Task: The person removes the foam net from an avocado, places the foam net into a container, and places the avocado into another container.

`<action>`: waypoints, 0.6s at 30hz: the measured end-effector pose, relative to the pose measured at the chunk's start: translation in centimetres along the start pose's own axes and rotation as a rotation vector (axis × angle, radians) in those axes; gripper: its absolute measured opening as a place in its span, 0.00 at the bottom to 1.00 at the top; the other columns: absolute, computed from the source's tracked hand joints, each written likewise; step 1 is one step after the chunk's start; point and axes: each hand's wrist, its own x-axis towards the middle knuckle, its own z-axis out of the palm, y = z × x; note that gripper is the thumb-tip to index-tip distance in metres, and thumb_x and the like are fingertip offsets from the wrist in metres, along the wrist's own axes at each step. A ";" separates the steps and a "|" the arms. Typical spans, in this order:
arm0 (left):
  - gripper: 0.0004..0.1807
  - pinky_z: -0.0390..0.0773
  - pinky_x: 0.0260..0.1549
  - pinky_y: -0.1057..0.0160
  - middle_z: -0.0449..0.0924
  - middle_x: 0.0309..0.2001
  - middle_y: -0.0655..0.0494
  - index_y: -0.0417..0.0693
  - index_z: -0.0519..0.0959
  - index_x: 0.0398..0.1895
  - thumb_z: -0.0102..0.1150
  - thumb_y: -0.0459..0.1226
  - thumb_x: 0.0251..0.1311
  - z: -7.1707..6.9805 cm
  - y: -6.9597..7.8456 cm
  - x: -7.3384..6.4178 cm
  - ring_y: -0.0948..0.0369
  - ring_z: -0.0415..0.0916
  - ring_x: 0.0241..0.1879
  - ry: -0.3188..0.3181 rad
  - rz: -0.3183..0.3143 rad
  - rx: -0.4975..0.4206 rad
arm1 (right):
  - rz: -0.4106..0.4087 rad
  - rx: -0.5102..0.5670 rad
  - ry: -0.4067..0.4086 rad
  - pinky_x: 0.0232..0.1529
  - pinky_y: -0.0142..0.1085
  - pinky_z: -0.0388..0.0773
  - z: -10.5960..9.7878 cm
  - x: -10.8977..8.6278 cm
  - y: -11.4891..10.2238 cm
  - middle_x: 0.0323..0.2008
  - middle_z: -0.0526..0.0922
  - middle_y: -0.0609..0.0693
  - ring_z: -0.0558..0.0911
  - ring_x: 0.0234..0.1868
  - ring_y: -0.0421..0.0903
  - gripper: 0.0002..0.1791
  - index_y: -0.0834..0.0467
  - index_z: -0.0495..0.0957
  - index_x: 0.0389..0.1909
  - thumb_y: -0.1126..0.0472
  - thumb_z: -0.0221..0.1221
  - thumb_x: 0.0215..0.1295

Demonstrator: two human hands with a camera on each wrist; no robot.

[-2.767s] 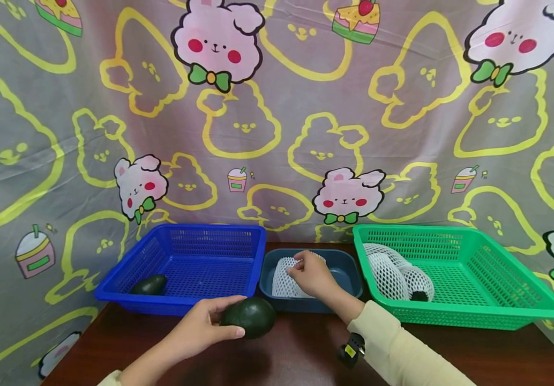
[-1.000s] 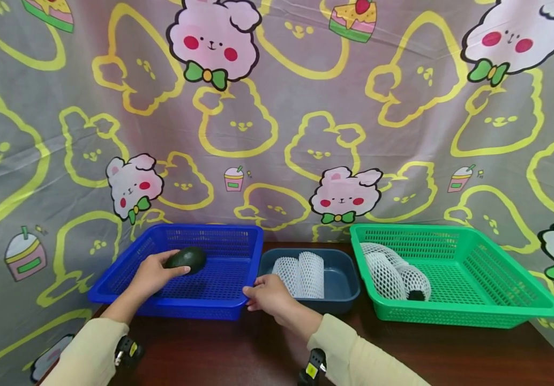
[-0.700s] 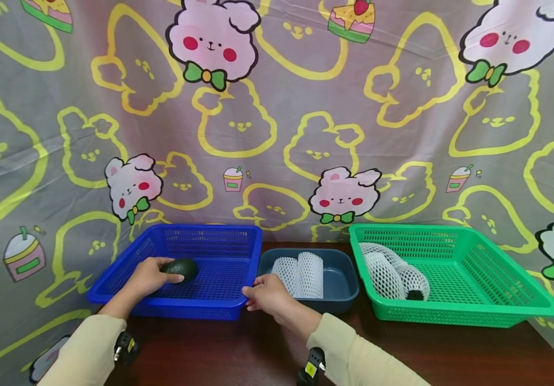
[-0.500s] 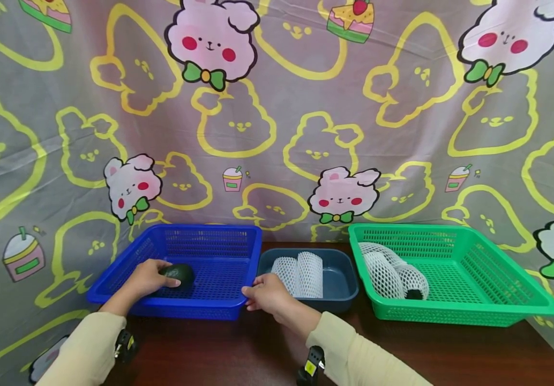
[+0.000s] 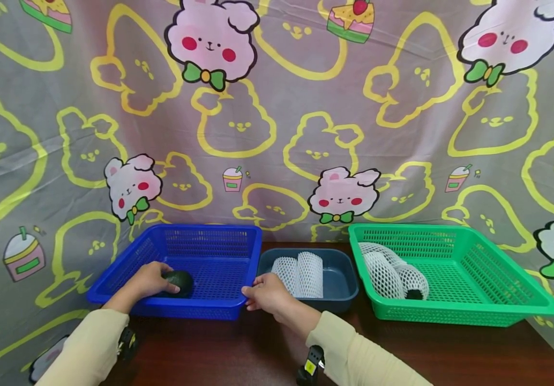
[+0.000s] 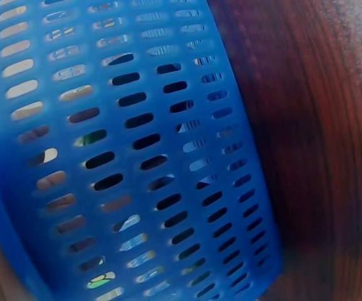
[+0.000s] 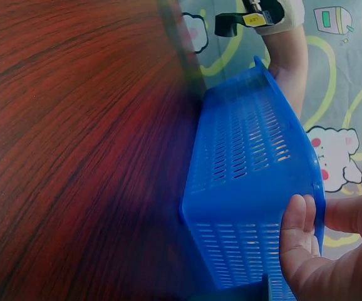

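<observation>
Two hands were at work on one blue basket (image 5: 219, 276), the leftmost of three containers standing in a row on the tabletop (image 5: 219, 348). The left hand (image 5: 148, 280) reached over the basket's near side and grasped one dark green fruit (image 5: 181, 282), its thumb on the near side of it. The fruit sat low inside the basket, in the near left part; whether it touched the floor could not be told. It was the only one in sight there, though the hand and wrist covered the corner behind it.

The right hand (image 5: 268, 292) pinched the basket's rim at the near right corner, thumb on one side and fingers against the outer wall, as the right wrist view showed.

Just right of the basket stood one dark blue-grey tray (image 5: 342, 279) with two white mesh sleeves (image 5: 310, 276) lying side by side in its left half. Beyond it was one green basket (image 5: 465, 279), with at least two white-netted bundles (image 5: 384, 276) against its left wall; their exact number was unclear. One bundle showed a black end. Two pale cuffs (image 5: 342, 340) and two black wrist devices (image 5: 309, 367) were visible.
</observation>
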 end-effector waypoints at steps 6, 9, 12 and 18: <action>0.35 0.74 0.46 0.42 0.76 0.46 0.27 0.21 0.75 0.48 0.78 0.40 0.42 -0.3 0.4 -0.2 0.34 0.73 0.49 -0.032 0.000 0.041 | 0.004 -0.015 -0.001 0.29 0.40 0.83 0.0 -0.1 -0.2 0.22 0.80 0.55 0.79 0.21 0.43 0.05 0.69 0.74 0.33 0.70 0.59 0.65; 0.35 0.74 0.46 0.42 0.77 0.45 0.28 0.21 0.75 0.47 0.78 0.40 0.40 -0.3 0.5 -0.3 0.35 0.74 0.48 -0.042 0.001 0.069 | 0.003 -0.010 0.004 0.27 0.39 0.83 0.0 -0.1 -0.1 0.22 0.80 0.54 0.78 0.20 0.43 0.05 0.69 0.73 0.33 0.70 0.59 0.65; 0.35 0.74 0.46 0.42 0.77 0.45 0.28 0.21 0.75 0.47 0.78 0.39 0.40 -0.4 0.7 -0.3 0.35 0.74 0.48 -0.049 -0.002 0.090 | 0.000 -0.006 0.007 0.26 0.37 0.82 0.0 -0.1 -0.1 0.21 0.80 0.54 0.78 0.20 0.42 0.06 0.68 0.73 0.33 0.70 0.59 0.65; 0.35 0.75 0.44 0.42 0.76 0.47 0.27 0.22 0.75 0.47 0.78 0.41 0.42 -0.6 1.0 -0.5 0.35 0.74 0.48 -0.076 -0.027 0.118 | 0.004 -0.010 0.008 0.26 0.37 0.82 0.0 -0.1 -0.1 0.21 0.79 0.54 0.78 0.20 0.42 0.06 0.68 0.72 0.32 0.70 0.60 0.65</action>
